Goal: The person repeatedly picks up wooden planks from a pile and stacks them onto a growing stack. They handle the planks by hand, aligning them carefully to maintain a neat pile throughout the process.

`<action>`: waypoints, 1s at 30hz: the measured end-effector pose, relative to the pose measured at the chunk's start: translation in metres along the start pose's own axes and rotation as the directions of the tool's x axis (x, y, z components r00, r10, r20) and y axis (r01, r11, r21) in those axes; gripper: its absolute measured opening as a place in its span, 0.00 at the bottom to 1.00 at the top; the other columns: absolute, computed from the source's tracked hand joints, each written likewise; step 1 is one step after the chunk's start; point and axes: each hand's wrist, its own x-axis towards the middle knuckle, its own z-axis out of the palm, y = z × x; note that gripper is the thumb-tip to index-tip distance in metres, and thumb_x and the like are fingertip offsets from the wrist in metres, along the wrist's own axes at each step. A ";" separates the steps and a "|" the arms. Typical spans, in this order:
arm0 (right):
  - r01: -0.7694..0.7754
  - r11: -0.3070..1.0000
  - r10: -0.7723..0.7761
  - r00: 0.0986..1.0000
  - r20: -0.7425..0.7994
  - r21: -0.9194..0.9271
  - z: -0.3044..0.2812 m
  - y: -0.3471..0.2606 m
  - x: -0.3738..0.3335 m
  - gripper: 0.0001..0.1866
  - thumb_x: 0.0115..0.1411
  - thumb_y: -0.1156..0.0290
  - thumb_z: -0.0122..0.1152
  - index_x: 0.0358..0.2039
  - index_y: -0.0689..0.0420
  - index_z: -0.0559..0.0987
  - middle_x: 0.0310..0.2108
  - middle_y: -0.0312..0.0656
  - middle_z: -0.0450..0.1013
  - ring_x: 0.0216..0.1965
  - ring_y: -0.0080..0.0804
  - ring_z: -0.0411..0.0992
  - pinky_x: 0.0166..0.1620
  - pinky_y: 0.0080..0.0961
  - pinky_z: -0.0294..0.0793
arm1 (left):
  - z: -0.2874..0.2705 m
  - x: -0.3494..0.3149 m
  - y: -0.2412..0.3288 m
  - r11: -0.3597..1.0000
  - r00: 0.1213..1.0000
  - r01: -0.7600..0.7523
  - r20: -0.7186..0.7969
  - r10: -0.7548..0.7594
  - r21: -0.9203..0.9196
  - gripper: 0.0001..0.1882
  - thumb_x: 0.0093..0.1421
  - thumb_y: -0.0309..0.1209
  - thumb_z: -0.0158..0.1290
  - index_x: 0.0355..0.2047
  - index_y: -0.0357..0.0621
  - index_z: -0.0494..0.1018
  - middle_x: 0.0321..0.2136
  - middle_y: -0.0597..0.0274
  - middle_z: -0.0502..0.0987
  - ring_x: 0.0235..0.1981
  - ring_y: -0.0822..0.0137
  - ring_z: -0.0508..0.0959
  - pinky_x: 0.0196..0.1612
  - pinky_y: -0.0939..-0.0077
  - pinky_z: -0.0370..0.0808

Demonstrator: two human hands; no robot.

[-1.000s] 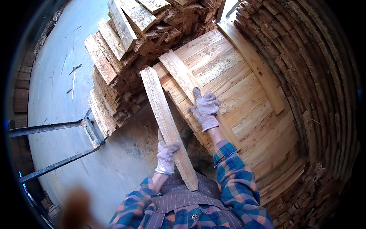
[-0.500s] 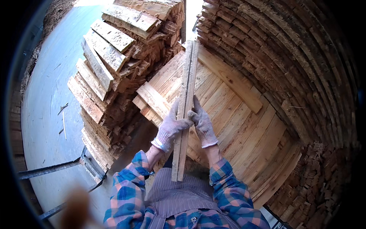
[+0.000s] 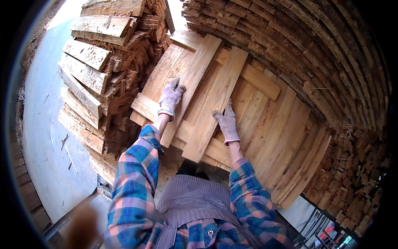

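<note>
While two planks [image 3: 216,103] slant lengthwise away rightward, left hand [image 3: 170,96] and right hand [image 3: 228,124] touch them, half-open.

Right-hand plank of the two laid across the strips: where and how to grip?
Probably mid-length, by both long edges, one hand from each side. The plank is long and flat, bridging the near strip and far strip, so its middle looks raised off the boards, leaving finger room. The right hand is at its right edge; a gap separates it from the left plank.

Sleeves [image 3: 134,174] are checked blue and pink, the apron [image 3: 195,197] pinstriped, planks [image 3: 217,103] tan.
</note>
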 end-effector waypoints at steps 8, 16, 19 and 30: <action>-0.017 1.000 0.017 1.000 0.001 0.023 0.050 -0.008 0.026 0.43 0.52 0.85 0.51 0.67 0.58 0.45 0.40 0.43 0.72 0.30 0.22 0.70 0.32 0.14 0.72 | -0.005 0.006 0.017 0.995 0.998 0.021 0.061 -0.015 -0.094 0.24 0.56 0.36 0.54 0.52 0.40 0.69 0.49 0.47 0.73 0.51 0.54 0.73 0.54 0.70 0.68; -0.040 0.927 0.030 0.999 0.034 0.372 0.124 -0.037 0.029 0.44 0.50 0.92 0.44 0.67 0.55 0.44 0.44 0.42 0.69 0.28 0.21 0.68 0.32 0.14 0.71 | -0.054 0.045 -0.033 0.970 0.986 0.167 0.058 -0.159 -0.175 0.20 0.59 0.32 0.52 0.52 0.45 0.70 0.46 0.49 0.75 0.47 0.56 0.76 0.50 0.70 0.71; 0.030 0.987 -0.026 0.999 -0.030 0.159 0.165 -0.061 0.049 0.43 0.51 0.88 0.50 0.66 0.62 0.45 0.50 0.45 0.68 0.35 0.21 0.68 0.38 0.15 0.72 | -0.081 0.084 -0.030 0.997 1.000 -0.014 -0.005 0.013 -0.071 0.16 0.58 0.32 0.50 0.48 0.46 0.71 0.43 0.48 0.76 0.44 0.49 0.75 0.46 0.64 0.71; 0.028 1.000 -0.028 0.999 -0.043 -0.015 0.167 -0.058 0.061 0.44 0.50 0.84 0.56 0.66 0.61 0.47 0.47 0.42 0.70 0.35 0.22 0.68 0.39 0.18 0.72 | -0.075 0.099 -0.032 0.974 0.976 0.216 -0.055 -0.212 0.072 0.17 0.57 0.34 0.51 0.47 0.48 0.73 0.39 0.49 0.77 0.42 0.51 0.77 0.43 0.62 0.73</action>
